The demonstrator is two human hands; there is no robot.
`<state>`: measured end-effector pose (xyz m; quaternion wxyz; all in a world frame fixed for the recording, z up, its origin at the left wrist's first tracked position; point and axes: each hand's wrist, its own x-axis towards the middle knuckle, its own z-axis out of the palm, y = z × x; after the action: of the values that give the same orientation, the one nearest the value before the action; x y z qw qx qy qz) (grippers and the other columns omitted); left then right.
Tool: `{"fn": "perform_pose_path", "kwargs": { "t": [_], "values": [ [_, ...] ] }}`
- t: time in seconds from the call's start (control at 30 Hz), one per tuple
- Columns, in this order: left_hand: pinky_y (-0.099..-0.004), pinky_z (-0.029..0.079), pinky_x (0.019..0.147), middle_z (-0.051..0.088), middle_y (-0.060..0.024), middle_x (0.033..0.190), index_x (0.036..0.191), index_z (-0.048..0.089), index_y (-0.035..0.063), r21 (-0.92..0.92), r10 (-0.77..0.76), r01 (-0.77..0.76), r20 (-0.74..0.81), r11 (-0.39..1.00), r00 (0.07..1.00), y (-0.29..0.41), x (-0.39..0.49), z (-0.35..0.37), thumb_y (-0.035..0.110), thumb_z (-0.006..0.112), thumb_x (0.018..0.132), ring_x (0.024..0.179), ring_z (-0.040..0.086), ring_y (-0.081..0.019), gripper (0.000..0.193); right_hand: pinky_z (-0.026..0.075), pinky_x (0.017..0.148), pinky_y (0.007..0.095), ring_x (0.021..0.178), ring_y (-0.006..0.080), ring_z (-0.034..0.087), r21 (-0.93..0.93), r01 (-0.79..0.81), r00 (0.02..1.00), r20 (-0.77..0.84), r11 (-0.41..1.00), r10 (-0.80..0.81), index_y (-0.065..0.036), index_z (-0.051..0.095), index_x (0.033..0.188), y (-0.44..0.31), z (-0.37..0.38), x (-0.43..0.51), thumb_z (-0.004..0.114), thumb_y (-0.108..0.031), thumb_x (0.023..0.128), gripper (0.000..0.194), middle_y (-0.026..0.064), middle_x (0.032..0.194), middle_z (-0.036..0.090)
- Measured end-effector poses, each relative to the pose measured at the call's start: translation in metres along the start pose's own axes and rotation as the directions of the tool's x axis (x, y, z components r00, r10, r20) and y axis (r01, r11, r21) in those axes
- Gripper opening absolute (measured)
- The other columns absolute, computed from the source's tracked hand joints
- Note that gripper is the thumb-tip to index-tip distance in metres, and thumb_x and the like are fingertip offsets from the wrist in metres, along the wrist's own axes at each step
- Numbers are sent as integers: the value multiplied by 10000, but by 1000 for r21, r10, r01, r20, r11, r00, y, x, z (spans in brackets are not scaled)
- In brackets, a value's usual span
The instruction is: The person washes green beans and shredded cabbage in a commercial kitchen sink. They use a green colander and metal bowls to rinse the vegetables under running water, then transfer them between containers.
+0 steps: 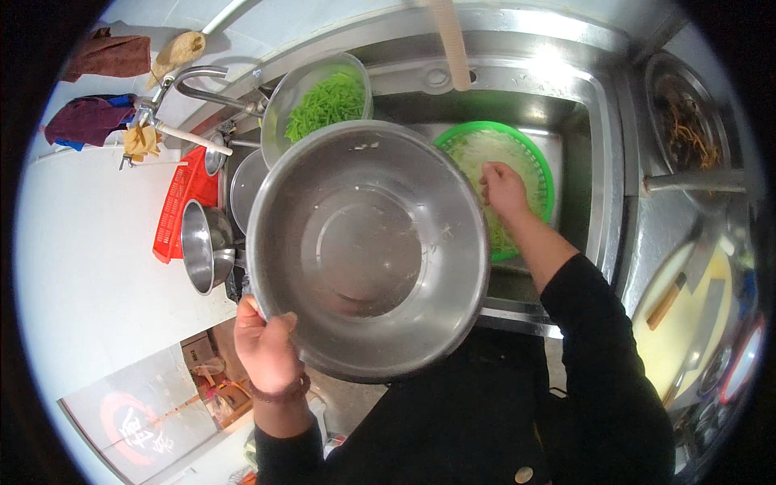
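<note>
My left hand (270, 348) grips the near-left rim of a large stainless steel basin (370, 254), thumb over the edge. The basin is tilted so its inside faces me; only small pale scraps cling to its wall. Beyond its right side, my right hand (504, 191) hovers over a green plastic colander (547, 182) in the sink, fingers curled in. Whether anything is between those fingers is hidden. Pale, wet-looking shreds (479, 148) fill the colander, and the basin covers part of its left edge.
A clear bowl (274, 115) of cut green vegetable pieces (330, 100) stands behind the basin, near the faucet (200, 91). A hose (451, 48) hangs over the sink (597, 182). Knives (667, 303) lie on a round cutting board (645, 345) at right. Steel bowls (197, 248) and a red basket (176, 212) are left.
</note>
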<state>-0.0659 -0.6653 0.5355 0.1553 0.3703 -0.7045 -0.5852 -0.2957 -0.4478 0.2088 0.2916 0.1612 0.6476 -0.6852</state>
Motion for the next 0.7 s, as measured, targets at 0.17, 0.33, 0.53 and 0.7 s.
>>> {"fn": "perform_pose_path", "kwargs": {
  "t": [0.17, 0.33, 0.53, 0.7],
  "values": [
    [-221, 438, 730, 618, -31, 881, 931, 538, 36, -48, -21, 22, 12, 999, 1000, -14, -2, 8, -136, 517, 752, 744, 533, -84, 249, 534, 756, 357, 829, 213, 654, -101, 219, 974, -42, 971, -224, -7, 576, 1244, -17, 13, -39, 642, -375, 942, 481, 98, 966, 658],
    [-227, 442, 732, 621, -32, 884, 929, 539, 34, -19, -44, 45, 33, 999, 998, -8, 2, 5, -139, 515, 755, 751, 541, -89, 246, 518, 841, 402, 921, 320, 665, -482, 311, 939, 26, 819, -342, 4, 586, 1226, -4, 7, -26, 664, -402, 915, 517, 188, 1112, 651],
    [-241, 453, 735, 622, -25, 869, 918, 544, 32, -29, -61, 61, 16, 998, 998, -10, -1, 7, -135, 526, 758, 751, 547, -92, 231, 500, 882, 434, 1017, 384, 619, -546, 480, 770, -115, 687, -628, 14, 634, 1113, -46, 38, 1, 635, -431, 911, 488, 235, 1101, 631],
    [-241, 458, 740, 624, -30, 875, 920, 541, 29, -64, -52, 58, 92, 996, 994, -10, -4, 6, -137, 532, 764, 754, 551, -93, 229, 469, 942, 457, 1051, 393, 595, -734, 311, 901, 26, 604, -433, -3, 648, 1089, -49, 43, 11, 624, -450, 903, 485, 229, 1105, 615]
  ]
}}
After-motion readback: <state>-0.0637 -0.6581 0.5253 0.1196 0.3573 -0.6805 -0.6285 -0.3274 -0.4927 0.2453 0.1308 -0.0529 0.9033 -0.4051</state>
